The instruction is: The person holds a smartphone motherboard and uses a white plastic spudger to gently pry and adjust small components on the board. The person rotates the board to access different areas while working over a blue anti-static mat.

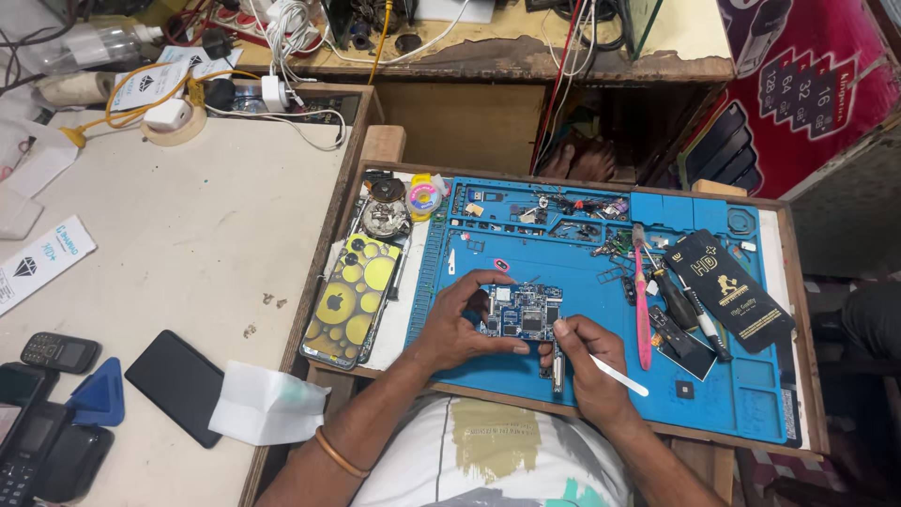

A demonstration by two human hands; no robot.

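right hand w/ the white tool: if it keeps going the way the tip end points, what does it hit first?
Probably the circuit board. The right hand holds a thin white tool slanting up-left, its working end hidden at the fingertips right beside the board's right edge. The left hand steadies the board on the blue mat. Depth is unclear.

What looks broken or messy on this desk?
The far wooden shelf's pale top layer is peeled and chipped along its front edge, showing dark material beneath. A tangle of white and yellow cables sprawls over it. The left hand steadies a bare blue circuit board on the blue work mat.
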